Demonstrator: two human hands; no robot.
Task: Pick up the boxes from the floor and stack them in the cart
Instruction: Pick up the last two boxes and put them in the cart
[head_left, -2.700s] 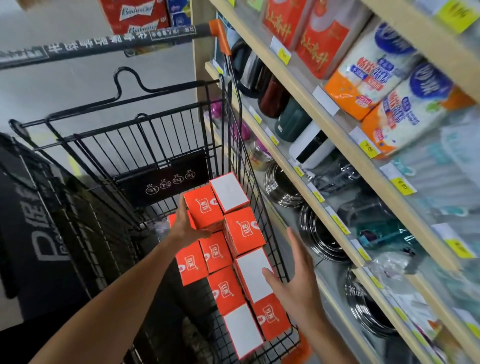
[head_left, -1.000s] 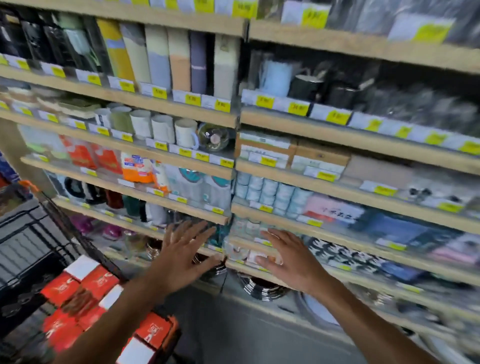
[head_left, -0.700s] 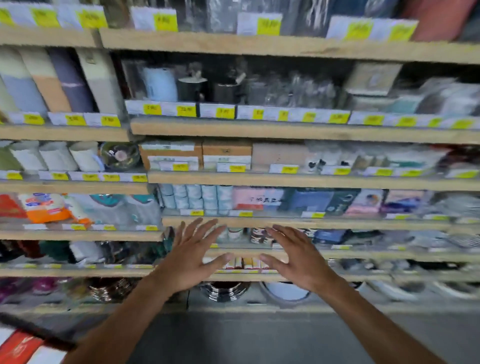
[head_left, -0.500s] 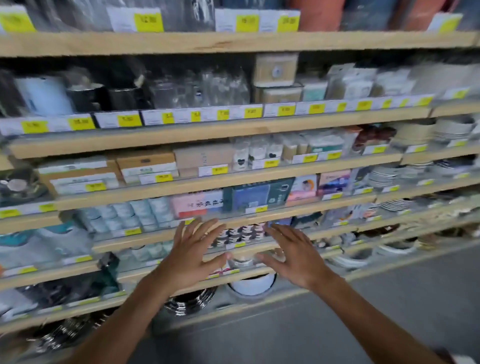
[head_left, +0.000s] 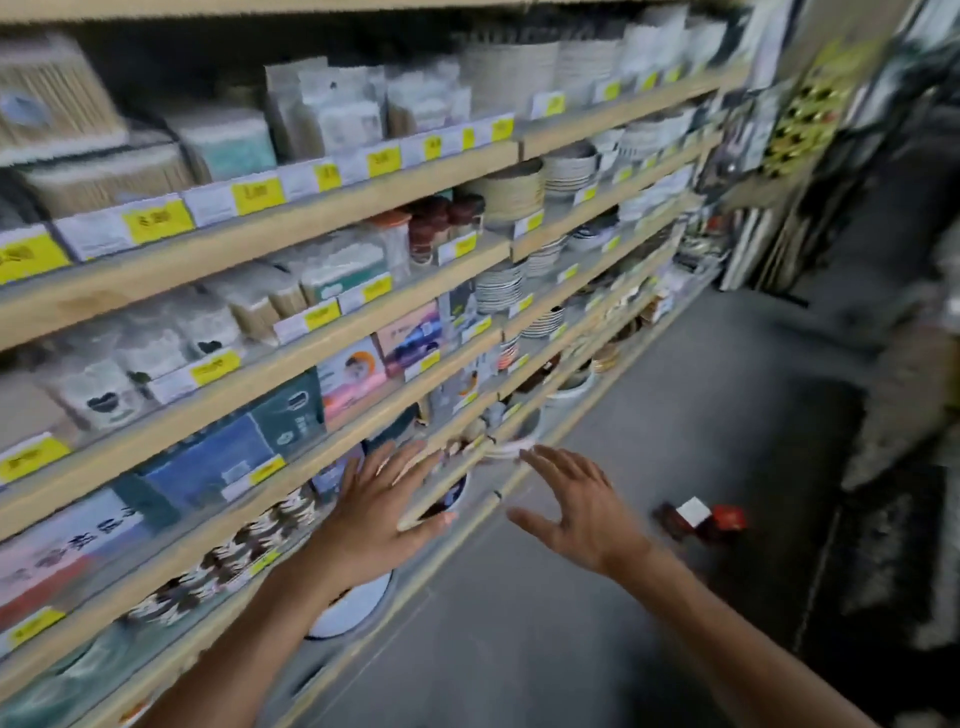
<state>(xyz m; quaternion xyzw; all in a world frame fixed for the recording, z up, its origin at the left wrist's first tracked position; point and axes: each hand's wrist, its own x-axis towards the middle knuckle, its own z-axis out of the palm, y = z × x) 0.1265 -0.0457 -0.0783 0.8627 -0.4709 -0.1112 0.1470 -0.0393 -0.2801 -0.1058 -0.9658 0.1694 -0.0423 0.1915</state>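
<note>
A small cluster of red and white boxes (head_left: 698, 517) lies on the grey floor at the right, blurred by motion. My left hand (head_left: 376, 512) and my right hand (head_left: 582, 506) are both held out in front of me with fingers spread, holding nothing. The right hand is a little left of the boxes and apart from them. The cart is out of view.
Long wooden shelves (head_left: 322, 218) with yellow price tags fill the left and run away to the far right, stocked with packets, plates and bowls. A grey floor aisle (head_left: 597, 623) opens ahead. Dark goods (head_left: 893, 364) line the right side.
My view has swung right from the cart to the aisle. The cart and its stacked boxes left the view; boxes on the floor came in. Both hands stayed open and empty.
</note>
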